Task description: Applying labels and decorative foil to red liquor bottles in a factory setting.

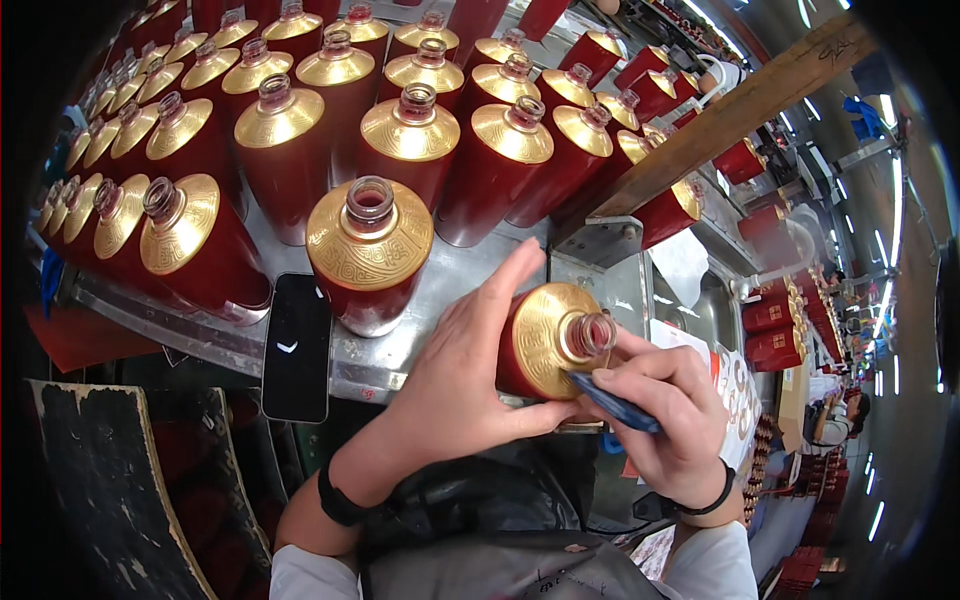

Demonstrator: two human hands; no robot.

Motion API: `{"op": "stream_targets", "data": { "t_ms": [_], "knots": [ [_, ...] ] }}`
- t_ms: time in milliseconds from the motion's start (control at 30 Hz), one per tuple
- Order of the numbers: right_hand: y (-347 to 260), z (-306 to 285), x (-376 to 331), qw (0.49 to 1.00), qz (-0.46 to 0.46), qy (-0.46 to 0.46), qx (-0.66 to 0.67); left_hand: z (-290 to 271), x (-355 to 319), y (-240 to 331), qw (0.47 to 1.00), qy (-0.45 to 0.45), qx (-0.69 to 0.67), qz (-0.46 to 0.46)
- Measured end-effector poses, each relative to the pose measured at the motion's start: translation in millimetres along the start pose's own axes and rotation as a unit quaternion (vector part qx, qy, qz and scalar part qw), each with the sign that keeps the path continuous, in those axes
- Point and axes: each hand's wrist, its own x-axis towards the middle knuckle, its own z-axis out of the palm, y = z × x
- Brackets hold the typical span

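Holding the work steady is the first requirement at this station. The left hand [470,370] is wrapped around the body of a red glazed bottle with a gold embossed shoulder and an open glass neck [553,338], palm on the red wall and thumb underneath, so the bottle is lifted clear of the bench and tilted toward the worker's chest. The right hand [665,420] is closed in a pinch on a dark blue flat tool or strip [610,398]; its exact kind cannot be told. The tip of that strip touches the lower edge of the gold shoulder, just below the neck.

For clean work, I judge the following points matter:
- Keep the left grip on the red body, off the gold surface, to avoid marking it.
- Turn the bottle with the left hand instead of moving the tool around it.
- Keep the strip nearly flat against the shoulder; a steep angle could scratch the embossing.

A like bottle [369,250] stands just beyond on the steel bench [470,270], with a black phone [296,345] near it.
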Motion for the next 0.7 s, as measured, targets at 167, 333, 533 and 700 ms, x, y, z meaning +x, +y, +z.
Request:
{"op": "stream_targets", "data": {
  "t_ms": [167, 333, 533, 700],
  "knots": [
    [-7.1, 3.9, 0.7, 0.998, -0.024, -0.059, -0.011, 0.1, 8.0, -5.5, 0.993, 0.003, 0.107, 0.049],
    [-6.7, -1.8, 9.0, 0.996, -0.009, -0.087, 0.034, 12.0, 3.9, -15.4, 0.995, 0.074, 0.035, 0.056],
    [-7.6, 2.6, 5.9, 0.996, -0.03, -0.081, -0.01, 23.5, 3.6, -20.1, 0.994, 0.102, -0.007, 0.042],
    [-8.6, 0.0, 7.6, 0.999, 0.02, -0.047, -0.001, 20.7, -0.1, -16.8, 0.993, 0.109, 0.022, 0.045]
  ]
}}
